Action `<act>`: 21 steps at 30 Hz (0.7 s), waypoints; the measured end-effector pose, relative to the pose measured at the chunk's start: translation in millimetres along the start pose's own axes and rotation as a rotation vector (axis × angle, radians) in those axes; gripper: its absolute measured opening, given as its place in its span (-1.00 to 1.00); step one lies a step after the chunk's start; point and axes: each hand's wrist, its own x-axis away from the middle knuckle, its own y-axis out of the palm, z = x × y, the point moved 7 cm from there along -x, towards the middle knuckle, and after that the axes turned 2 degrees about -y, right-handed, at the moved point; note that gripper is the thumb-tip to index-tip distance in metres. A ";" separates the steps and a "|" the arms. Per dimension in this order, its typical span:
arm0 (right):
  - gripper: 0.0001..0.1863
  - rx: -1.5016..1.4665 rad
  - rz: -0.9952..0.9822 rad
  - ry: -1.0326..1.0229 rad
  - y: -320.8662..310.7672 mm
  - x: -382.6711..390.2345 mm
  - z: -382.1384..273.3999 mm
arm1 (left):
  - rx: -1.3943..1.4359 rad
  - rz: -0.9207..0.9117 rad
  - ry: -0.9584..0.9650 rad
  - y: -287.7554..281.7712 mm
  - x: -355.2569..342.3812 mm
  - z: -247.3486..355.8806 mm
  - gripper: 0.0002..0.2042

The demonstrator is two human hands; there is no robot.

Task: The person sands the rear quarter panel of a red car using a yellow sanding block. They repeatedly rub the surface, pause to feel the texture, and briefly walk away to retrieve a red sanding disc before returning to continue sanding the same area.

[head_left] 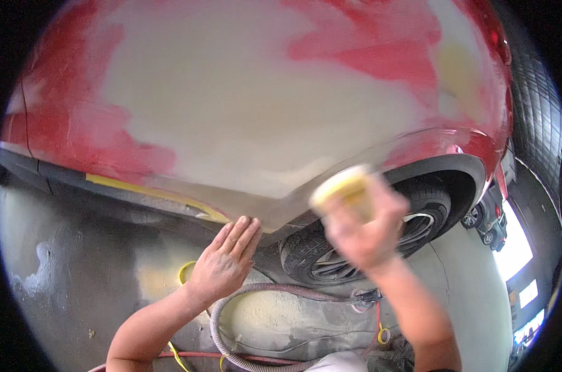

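Observation:
A red car body panel (256, 111) fills the upper view, with a broad beige-grey patch of sanded filler across it. My left hand (226, 257) lies flat, fingers stretched, with its fingertips on the panel's lower edge beside the wheel arch. Motion smears my right hand (371, 226), which is wrapped round a yellow-and-white sanding block (341, 189) at the front lip of the arch. Whether the block's face touches the panel is hidden. Yellow masking tape (150, 194) runs along the sill, left of my left hand.
Below the arch is the wheel (411, 232) with its black tyre. A grey ribbed hose (216, 328) loops over the floor near a sander-like tool (364, 299). Close by are a red hose (262, 358) and a tape roll (384, 336). Another car (488, 217) stands at far right.

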 end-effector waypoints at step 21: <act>-0.36 0.003 -0.067 -0.014 30.5 10.4 -60.1 | 0.001 0.073 0.042 -3.0 3.0 -14.8 -0.34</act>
